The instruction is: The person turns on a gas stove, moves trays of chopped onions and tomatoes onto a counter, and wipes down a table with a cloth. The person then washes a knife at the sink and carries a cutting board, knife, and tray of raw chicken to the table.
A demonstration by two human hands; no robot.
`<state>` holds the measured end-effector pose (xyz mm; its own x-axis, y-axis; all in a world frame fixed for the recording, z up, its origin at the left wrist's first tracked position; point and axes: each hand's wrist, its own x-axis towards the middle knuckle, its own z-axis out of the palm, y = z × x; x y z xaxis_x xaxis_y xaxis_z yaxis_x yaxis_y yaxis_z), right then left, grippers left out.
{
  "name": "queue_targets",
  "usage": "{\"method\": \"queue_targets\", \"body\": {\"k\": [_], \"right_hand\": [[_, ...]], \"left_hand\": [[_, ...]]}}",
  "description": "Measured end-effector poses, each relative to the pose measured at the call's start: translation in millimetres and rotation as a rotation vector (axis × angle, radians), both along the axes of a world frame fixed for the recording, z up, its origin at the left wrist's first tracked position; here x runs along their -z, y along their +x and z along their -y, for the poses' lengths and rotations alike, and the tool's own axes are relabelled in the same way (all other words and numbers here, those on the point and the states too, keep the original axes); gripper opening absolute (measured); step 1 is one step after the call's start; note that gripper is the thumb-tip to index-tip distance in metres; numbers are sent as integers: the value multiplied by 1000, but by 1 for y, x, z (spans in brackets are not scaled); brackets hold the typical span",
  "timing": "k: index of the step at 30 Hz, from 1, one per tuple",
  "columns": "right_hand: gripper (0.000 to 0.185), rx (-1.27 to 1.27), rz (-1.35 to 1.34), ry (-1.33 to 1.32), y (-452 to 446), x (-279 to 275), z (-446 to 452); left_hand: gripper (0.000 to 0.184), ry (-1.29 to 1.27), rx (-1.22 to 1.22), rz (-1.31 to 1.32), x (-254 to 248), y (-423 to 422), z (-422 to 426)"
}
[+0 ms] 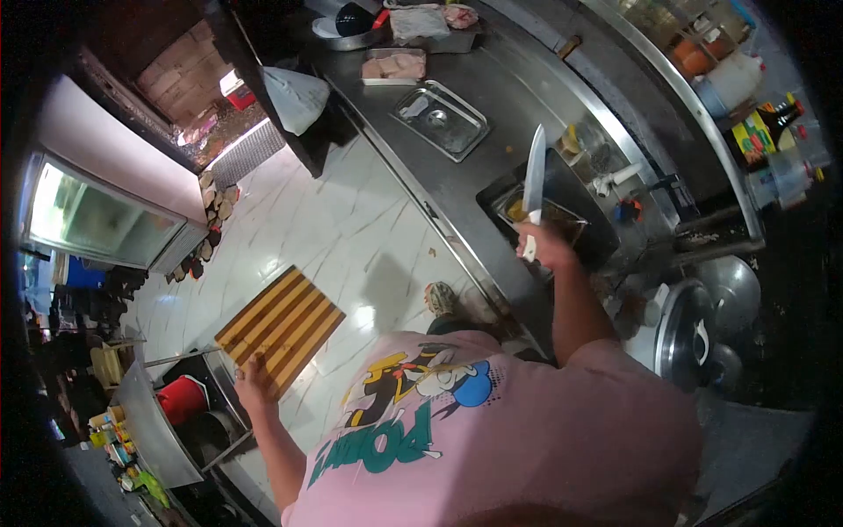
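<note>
In my left hand (255,384) is a striped wooden cutting board (283,329), gripped by its near edge and held out over the floor. My right hand (549,244) is closed around the white handle of a kitchen knife (535,176), its broad blade pointing up and away from me. Beneath that hand a dark sink basin (606,230) is set in the steel counter, with a metal pan (562,217) in it. A steel lid (443,121) lies flat on the counter beyond the knife.
Packaged pale meat (393,67) sits farther along the steel counter (479,75). A large lidded pot (683,338) stands at my right. On the left are a metal cart (162,426) holding a red container (183,400) and a glass-fronted fridge (101,215). White tiled floor (351,189) lies between.
</note>
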<state>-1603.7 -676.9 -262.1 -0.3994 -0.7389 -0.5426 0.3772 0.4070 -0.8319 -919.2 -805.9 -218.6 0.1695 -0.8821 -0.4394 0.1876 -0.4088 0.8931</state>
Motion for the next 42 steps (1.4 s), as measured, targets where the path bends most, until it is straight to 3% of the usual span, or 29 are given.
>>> {"method": "queue_targets", "body": {"k": [4,5,6,8,10,12,14,16,18,20,22,23,31,35,37,39,42], "right_hand": [[22,-24,-355,71,-35,-4,70],[39,-75,-333,108,-33,-17,86],[44,-155,-334,71,-33,-31,104],[48,-365,-384,105,-22,-58,137],[52,-462,-472,18,0,-57,168],[56,-569,-352,107,38,-86,196],[45,-672,-490,-119,70,-63,218],[39,-762,-621,-138,103,-79,231],[38,-821,-919,-295,129,-49,245],[39,-974,-988,-187,146,-74,253],[41,-1119,-1061,-72,163,-90,267],[42,-1195,-1082,-84,171,-93,274],[53,-1431,-1140,-178,272,-93,357],[51,-1331,-1168,-277,287,-82,402],[46,-1156,-957,-219,266,-84,426],[42,-1152,-874,-36,224,-80,450],[36,-951,-870,101,131,-29,477]], "left_hand": [[36,92,170,80,3,-85,54],[37,-38,266,162,8,-105,61],[37,-164,366,246,9,-131,68],[37,16,203,-168,0,-193,90],[39,30,131,-238,16,-238,107],[43,89,146,-361,24,-277,121],[44,99,149,-386,18,-309,129],[46,112,146,-413,10,-331,135],[49,123,142,-396,4,-341,144],[50,91,99,-343,21,-332,156],[48,138,259,-124,26,-313,172],[45,87,142,-290,29,-311,173],[40,29,152,-339,31,-215,241],[41,29,112,-301,29,-153,269],[41,32,24,-277,13,-130,279],[43,25,8,-259,13,-102,287],[43,-5,-63,-183,19,-74,293]]}}
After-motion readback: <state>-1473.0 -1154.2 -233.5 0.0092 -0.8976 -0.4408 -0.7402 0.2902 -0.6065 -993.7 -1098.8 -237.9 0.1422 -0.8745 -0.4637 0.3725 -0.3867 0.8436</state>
